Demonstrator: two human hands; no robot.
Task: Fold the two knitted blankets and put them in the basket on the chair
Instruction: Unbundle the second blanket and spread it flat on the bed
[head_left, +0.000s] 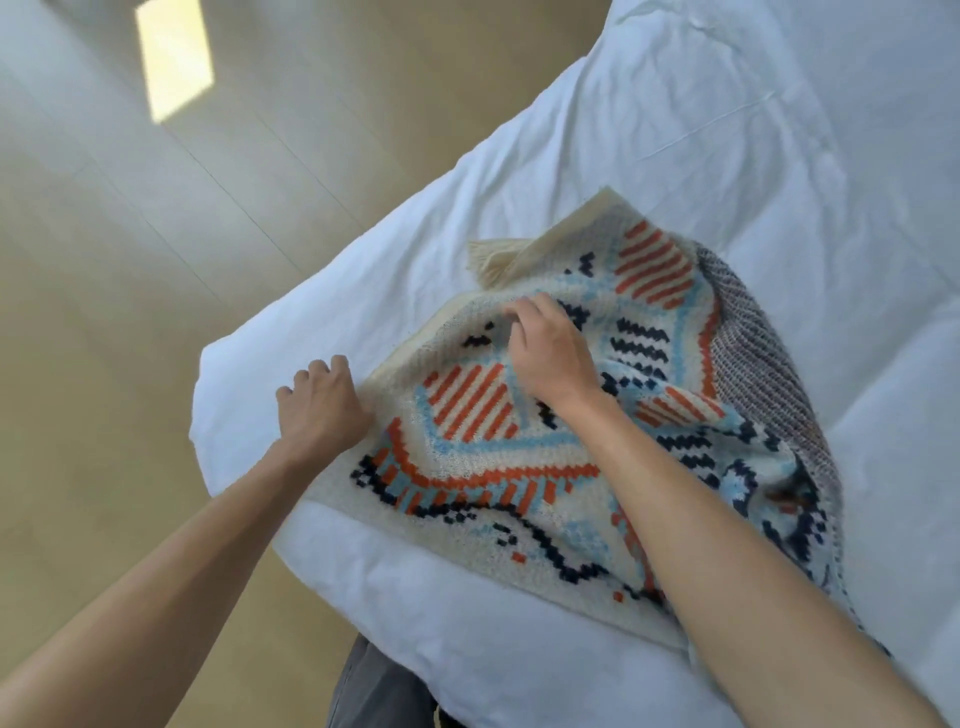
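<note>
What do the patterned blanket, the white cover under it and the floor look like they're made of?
The patterned blanket: chunky knitted yarn, likely wool or acrylic, matte and fuzzy; blocky stitches and a tassel fringe show. The white cover: thin woven fabric, probably cotton, matte, finely creased. The floor: pale wood-look planks, smooth with slight sheen; wood or laminate, unclear.

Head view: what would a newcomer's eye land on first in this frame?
The patterned blanket, orange, blue and navy on cream, lies rumpled on the white bed. The right hand pinches a fold of it, while the left hand sits curled at its left edge. A grey knitted blanket peeks out along its right side.
</note>
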